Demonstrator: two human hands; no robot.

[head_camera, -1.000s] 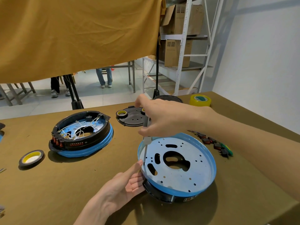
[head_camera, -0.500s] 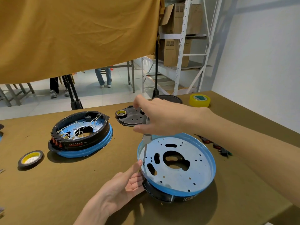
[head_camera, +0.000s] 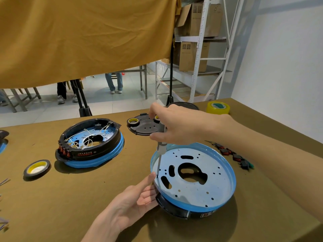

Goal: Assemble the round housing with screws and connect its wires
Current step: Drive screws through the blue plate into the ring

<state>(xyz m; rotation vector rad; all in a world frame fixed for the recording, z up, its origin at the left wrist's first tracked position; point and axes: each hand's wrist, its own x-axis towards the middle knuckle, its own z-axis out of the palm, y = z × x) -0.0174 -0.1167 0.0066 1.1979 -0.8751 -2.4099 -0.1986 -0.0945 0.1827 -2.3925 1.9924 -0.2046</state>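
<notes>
Curled fingers of the right hand [head_camera: 176, 126] make the grip: they clench the pale handle of a screwdriver [head_camera: 161, 149], whose thin steel shaft runs almost straight down to a hole at the left edge of the plate. Nearest of all, the left hand [head_camera: 132, 203] lies palm up on the worktop [head_camera: 87, 198], fingers relaxed, thumb stretched up to touch the blue rim of the round housing [head_camera: 194, 179], just beside the tool's tip. That housing sits in front of the person: a flat, pale metal disc pierced with small round holes and curved slots, ringed in smooth blue, over a black plastic base. The worktop is covered in olive-brown cloth. To the left lies a flat roll of black tape [head_camera: 37, 169] with a yellow core. Farther left stands a second housing [head_camera: 90, 142], open, with a black wall and thin white wires looped inside. Small red and black switches [head_camera: 232, 155] lie to the right. Behind, a black perforated cover [head_camera: 145, 125], then a yellow tape roll [head_camera: 218, 107].
</notes>
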